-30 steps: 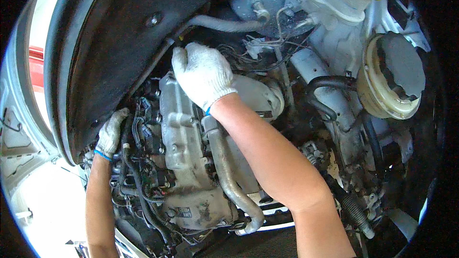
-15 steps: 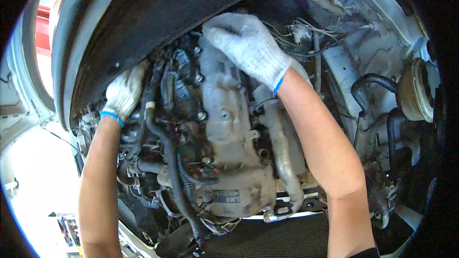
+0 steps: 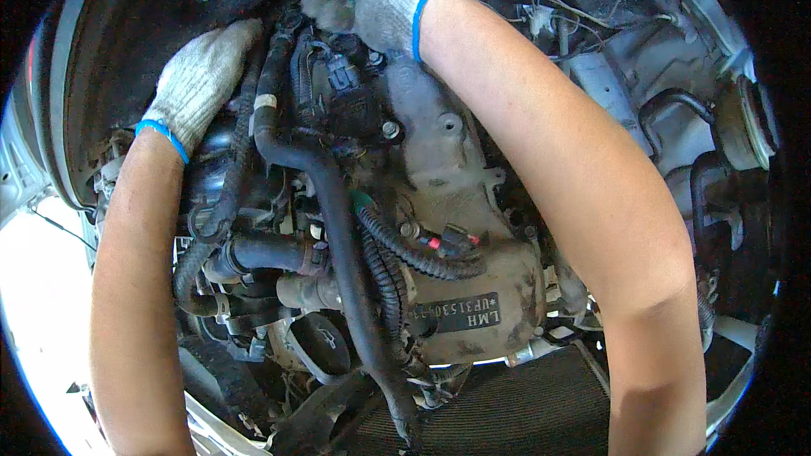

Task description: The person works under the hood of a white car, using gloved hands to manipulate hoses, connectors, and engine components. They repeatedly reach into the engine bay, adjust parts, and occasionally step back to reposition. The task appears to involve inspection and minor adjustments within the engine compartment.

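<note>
My left hand [image 3: 198, 80], in a white knit glove with a blue cuff, reaches to the far left of a car engine. It lies beside a thick black hose [image 3: 325, 194]; its fingertips are hidden among the parts there. My right hand [image 3: 389, 4], gloved alike, is at the far end of the grey engine cover [image 3: 443, 152]. Its thumb side points left above a dark connector [image 3: 342, 76], and the other fingers are out of sight. Whatever either hand touches cannot be made out.
A dark curved panel [image 3: 127, 42] hangs over the far left side. Corrugated conduit [image 3: 431, 266] crosses the near end of the engine cover, and a finned radiator [image 3: 507, 409] lies closest to me. Thin wires [image 3: 574, 13] and a black bent pipe [image 3: 676, 97] are at right.
My view has moved closer over the engine. The right hand has shifted left and farther in, off the top of the engine cover. The left hand stays beside the black hose.
</note>
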The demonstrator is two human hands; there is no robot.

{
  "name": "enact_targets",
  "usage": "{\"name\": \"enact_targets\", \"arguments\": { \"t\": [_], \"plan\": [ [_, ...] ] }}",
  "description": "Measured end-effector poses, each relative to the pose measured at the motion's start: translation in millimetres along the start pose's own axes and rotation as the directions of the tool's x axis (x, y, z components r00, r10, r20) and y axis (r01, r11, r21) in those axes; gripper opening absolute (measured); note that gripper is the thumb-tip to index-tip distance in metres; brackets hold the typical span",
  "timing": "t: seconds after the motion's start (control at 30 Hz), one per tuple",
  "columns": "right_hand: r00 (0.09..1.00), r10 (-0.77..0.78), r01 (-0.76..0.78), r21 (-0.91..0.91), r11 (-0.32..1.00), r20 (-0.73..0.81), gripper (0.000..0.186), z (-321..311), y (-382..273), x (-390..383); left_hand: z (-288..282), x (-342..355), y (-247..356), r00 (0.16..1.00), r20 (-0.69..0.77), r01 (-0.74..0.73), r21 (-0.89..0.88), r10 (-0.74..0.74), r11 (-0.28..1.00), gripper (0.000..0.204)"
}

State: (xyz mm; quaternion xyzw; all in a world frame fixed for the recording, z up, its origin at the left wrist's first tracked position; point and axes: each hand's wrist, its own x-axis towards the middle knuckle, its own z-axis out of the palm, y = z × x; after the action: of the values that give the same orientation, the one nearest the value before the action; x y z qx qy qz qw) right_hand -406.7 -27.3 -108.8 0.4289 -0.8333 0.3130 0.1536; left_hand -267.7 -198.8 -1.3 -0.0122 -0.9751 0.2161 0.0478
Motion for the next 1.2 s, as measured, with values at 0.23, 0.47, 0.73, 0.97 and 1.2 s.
{"name": "enact_targets", "arguments": {
  "t": [0.23, 0.47, 0.73, 0.97, 1.2],
  "plan": [
    [0.819, 0.453, -0.289, 0.935, -0.206, 0.353, 0.037, -5.4, -26.2, 0.1, 0.8, -8.9, -8.9, 1.0, -0.011, -0.003, -0.139, 0.001, 0.99, 0.045],
    [0.866, 0.416, -0.285, 0.957, -0.049, 0.279, 0.02, -4.6, 1.1, -18.5, -14.0, -16.2, 15.7, 0.998, 0.057, -0.004, -0.08, 0.009, 0.997, 0.035],
    [0.991, 0.131, -0.07, 0.956, 0.286, 0.033, 0.022, 5.7, 34.3, -16.3, -14.7, -8.3, 18.8, 0.991, 0.052, 0.127, -0.159, -0.12, 0.979, 0.041],
    [0.862, 0.378, -0.314, 0.941, -0.123, 0.337, 0.015, -29.3, -24.6, -23.0, -14.8, -5.6, 12.0, 0.975, 0.155, 0.191, -0.197, -0.161, 0.962, 0.043],
    [0.905, 0.312, -0.243, 0.954, -0.175, 0.288, 0.018, -26.4, -32.4, -26.4, -20.5, -13.0, 13.4, 0.986, 0.153, 0.096, -0.148, -0.073, 0.984, 0.042]
  ]
}}
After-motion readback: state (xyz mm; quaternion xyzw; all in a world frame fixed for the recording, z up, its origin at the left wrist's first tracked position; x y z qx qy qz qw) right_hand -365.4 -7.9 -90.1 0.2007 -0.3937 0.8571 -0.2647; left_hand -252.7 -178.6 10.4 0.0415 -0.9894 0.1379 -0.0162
